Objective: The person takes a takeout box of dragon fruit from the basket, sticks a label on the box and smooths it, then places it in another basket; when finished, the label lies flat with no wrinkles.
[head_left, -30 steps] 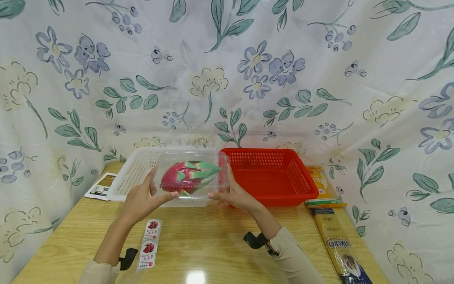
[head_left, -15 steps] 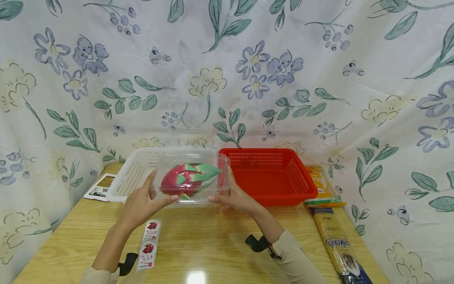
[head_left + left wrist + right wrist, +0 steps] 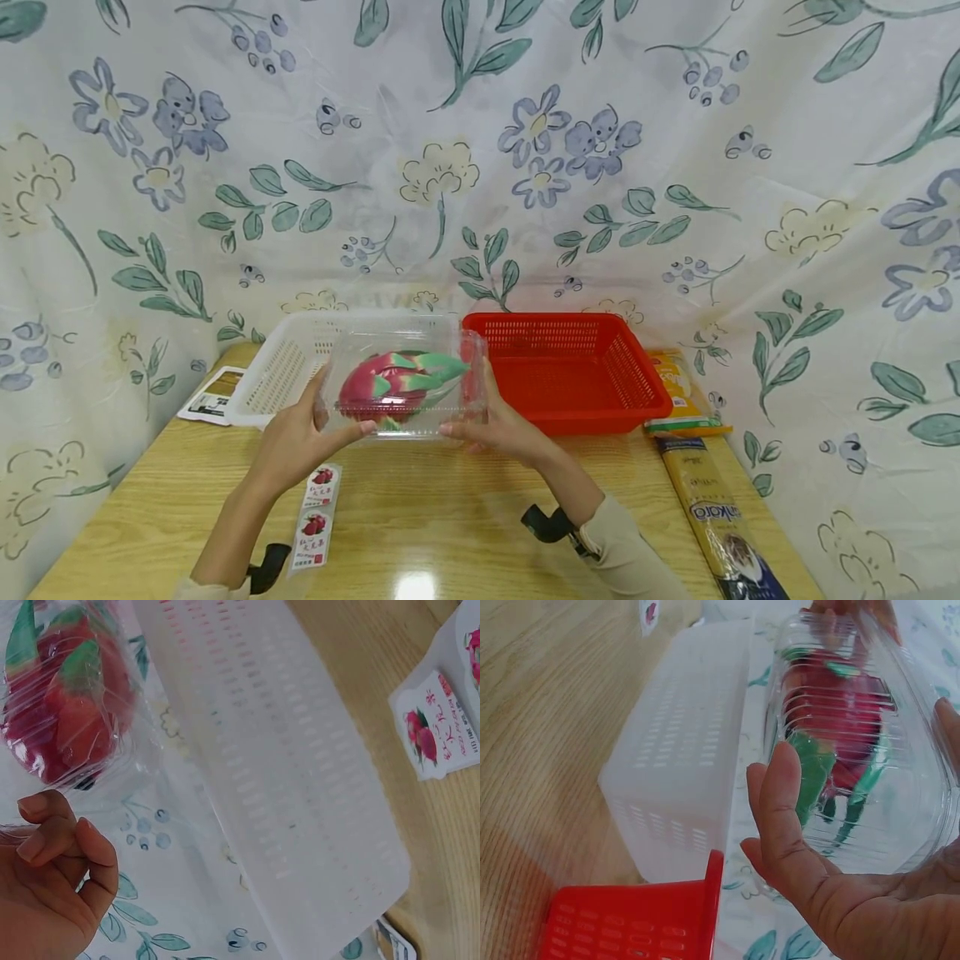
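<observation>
A clear plastic clamshell box (image 3: 420, 427) with a red dragon fruit (image 3: 386, 387) inside is held up in front of the baskets. Its green-tipped scales point right in the head view. My left hand (image 3: 292, 437) grips the left end, thumb along the near edge, and my right hand (image 3: 506, 421) grips the right end the same way. In the right wrist view, the right fingers (image 3: 780, 802) bend against the box's ribbed side. Curled left fingers (image 3: 94, 862) show beside the box in the left wrist view. The lid looks closed over the fruit.
Behind the box stand a white basket (image 3: 258, 375) and a red basket (image 3: 570, 387). Two dragon fruit labels (image 3: 315, 517) lie on the wooden table (image 3: 450, 517). On the right are a yellow packet (image 3: 678, 400) and a gold-blue packet (image 3: 716, 517); a printed pouch (image 3: 213, 396) lies left.
The box has come slightly lower and nearer, its far edge dipping in the head view. Both hands keep their grip on its ends.
</observation>
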A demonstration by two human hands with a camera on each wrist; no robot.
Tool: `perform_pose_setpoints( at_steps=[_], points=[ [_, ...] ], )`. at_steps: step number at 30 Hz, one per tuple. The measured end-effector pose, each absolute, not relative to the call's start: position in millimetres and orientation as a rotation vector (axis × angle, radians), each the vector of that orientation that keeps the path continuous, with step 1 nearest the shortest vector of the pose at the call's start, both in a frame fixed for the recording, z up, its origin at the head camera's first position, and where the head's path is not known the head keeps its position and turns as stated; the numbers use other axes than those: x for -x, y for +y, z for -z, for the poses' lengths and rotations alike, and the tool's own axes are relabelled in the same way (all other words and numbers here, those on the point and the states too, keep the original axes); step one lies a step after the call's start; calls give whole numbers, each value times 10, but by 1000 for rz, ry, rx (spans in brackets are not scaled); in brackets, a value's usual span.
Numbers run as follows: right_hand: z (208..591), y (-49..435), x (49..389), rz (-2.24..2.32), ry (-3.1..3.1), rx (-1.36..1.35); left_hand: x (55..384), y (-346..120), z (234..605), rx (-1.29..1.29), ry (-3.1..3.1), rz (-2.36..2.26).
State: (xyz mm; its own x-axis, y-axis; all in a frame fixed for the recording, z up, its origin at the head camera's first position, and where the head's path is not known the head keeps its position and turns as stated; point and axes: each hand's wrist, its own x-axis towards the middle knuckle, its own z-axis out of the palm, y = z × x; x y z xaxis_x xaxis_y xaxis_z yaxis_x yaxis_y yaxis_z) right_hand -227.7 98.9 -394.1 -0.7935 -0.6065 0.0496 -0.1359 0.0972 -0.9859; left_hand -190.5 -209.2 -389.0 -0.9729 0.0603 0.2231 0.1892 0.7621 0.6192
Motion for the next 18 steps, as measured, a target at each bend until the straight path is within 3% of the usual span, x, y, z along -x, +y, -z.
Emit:
perform_pose_setpoints(
  at_steps=[18],
  points=[
    [3995, 997, 2159, 1725, 2010, 717, 1794, -2066, 3969, 174, -2768, 1021]
  ],
)
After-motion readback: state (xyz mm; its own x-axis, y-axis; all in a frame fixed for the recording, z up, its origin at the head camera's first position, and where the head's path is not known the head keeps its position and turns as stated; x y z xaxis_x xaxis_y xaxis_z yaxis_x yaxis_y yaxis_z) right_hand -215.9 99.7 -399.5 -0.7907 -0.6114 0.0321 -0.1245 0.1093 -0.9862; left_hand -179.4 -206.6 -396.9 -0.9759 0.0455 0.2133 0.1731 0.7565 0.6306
